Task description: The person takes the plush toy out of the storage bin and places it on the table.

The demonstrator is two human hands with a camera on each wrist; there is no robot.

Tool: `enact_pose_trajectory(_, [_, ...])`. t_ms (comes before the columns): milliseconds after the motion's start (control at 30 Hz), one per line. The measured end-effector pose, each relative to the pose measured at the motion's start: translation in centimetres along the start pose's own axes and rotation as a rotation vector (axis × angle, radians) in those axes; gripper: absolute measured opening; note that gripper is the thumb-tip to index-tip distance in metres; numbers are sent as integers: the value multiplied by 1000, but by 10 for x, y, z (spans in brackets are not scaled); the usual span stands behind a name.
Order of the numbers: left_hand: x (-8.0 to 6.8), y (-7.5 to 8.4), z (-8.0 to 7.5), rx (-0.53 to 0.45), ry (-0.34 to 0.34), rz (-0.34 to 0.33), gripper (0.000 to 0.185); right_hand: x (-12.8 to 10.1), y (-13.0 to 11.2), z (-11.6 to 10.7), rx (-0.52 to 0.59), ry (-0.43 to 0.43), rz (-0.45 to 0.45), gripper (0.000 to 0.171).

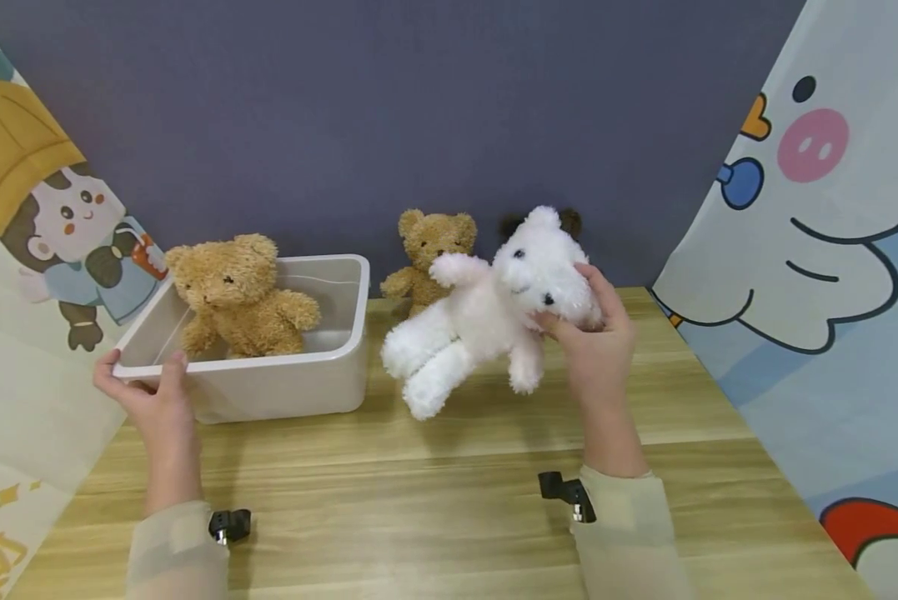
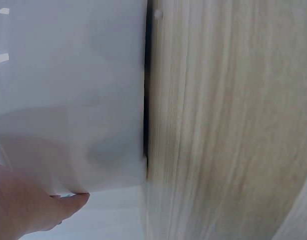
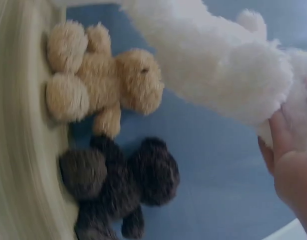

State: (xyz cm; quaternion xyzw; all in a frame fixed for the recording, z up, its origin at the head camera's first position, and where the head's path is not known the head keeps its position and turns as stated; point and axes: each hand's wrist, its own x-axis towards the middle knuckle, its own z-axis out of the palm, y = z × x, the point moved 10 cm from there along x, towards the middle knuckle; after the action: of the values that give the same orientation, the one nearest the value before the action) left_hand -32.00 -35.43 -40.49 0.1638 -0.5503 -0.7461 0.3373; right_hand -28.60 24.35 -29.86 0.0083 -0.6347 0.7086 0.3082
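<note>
White, fluffy plush bear (image 1: 494, 312) hangs tilted, head in right hand (image 1: 594, 337).

The head camera looks forward and down over the wooden table (image 1: 449, 500), while the left wrist view presses close against the white bin (image 2: 68, 95) on it and the right wrist view faces the bears at its far edge.

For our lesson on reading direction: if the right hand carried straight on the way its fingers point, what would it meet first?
Beyond the fluffy white plush bear the right hand grips, probably the small tan teddy bear against the wall; depth is uncertain.
</note>
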Motion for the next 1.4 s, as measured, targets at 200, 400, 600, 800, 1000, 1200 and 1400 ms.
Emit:
enact_pose_trajectory(200, [1, 1, -3, 1, 13, -12, 67, -5, -6, 16, -329, -268, -124, 59])
enact_pose_trajectory(400, [1, 3, -5, 0, 16, -4, 66, -13, -14, 45, -512, -434, -253, 56])
enact_pose_trajectory(600, [2, 1, -6, -22, 25, 2, 66, -19, -19, 68, -405, -497, -371, 55])
enact_pose_trajectory(800, [-1, 1, -5, -33, 23, 7, 66, -25, -3, 89, -446, -588, -369, 55])
enact_pose_trajectory(1000, [-4, 1, -4, 19, 5, -12, 67, -36, -6, 116, -561, -758, -583, 61])
enact_pose_trajectory(1200, [-4, 2, -2, 21, 3, 1, 68, -39, 13, 144, -648, -1030, -642, 57])
enact_pose_trajectory(1400, [-5, 1, 0, 29, 1, 24, 68, -46, 34, 154, -752, -1170, -855, 58])
